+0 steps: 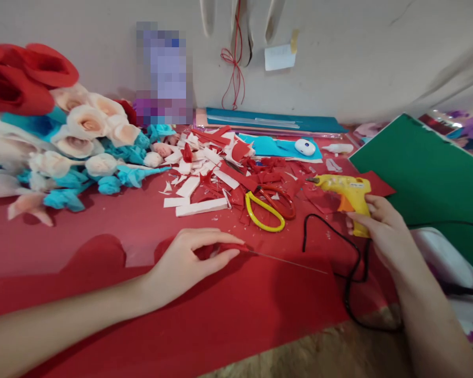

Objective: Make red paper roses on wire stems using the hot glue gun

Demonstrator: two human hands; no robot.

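My left hand [189,262] pinches a small piece of red paper [233,246] between thumb and fingers, above the red table [236,310]. From that piece a thin wire [289,260] stretches to the right. My right hand [386,226] is wrapped around the handle of a yellow glue gun [345,186] with an orange trigger; its nozzle points left. A black cord [355,247] loops below the gun. Between the hands, a little farther back, lie scissors [266,212] with one yellow and one red handle loop, partly over paper scraps.
White and red paper scraps [203,181] are heaped mid-table. Cream, blue and red paper flowers [89,123] crowd the left. Blue paper [274,147] with a white oval device [305,147] lies behind. A green board [421,168] leans at right; red paper petals [98,254] lie left of my hand.
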